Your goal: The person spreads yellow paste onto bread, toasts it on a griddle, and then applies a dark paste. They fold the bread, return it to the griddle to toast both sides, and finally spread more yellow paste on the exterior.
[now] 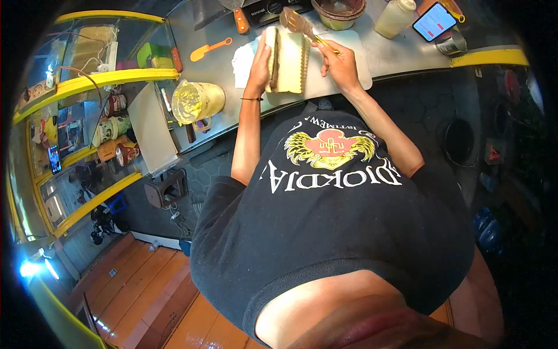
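A pale stack of bread slices (289, 63) with scalloped edges lies on a white cutting board (354, 58), a dark filling showing along its left edge. The left hand (260, 65) presses flat against that side, fingers stretched along it. The right hand (340, 65), just right of the stack, is closed around a yellow-handled spatula (297, 24) whose brown-smeared blade reaches beyond the fingertips over the bread's far end.
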`<act>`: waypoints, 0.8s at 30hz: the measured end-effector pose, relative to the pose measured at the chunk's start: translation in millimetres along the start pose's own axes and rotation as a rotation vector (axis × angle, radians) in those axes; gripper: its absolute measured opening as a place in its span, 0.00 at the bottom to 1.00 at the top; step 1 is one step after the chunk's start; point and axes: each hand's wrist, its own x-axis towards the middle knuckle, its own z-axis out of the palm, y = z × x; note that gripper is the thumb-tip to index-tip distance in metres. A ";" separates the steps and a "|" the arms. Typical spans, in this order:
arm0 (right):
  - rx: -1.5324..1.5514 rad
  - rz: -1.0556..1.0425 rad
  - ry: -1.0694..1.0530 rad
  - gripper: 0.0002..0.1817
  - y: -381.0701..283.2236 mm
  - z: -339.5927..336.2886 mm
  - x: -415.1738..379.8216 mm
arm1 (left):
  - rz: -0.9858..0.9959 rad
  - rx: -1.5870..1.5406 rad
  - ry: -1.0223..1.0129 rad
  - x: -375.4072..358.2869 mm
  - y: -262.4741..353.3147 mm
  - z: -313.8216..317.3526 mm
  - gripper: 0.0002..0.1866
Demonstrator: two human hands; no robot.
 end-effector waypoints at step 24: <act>-0.134 0.130 -0.068 0.15 9.1 -21.2 14.5 | -0.044 -0.347 0.043 9.8 -45.5 -43.6 0.26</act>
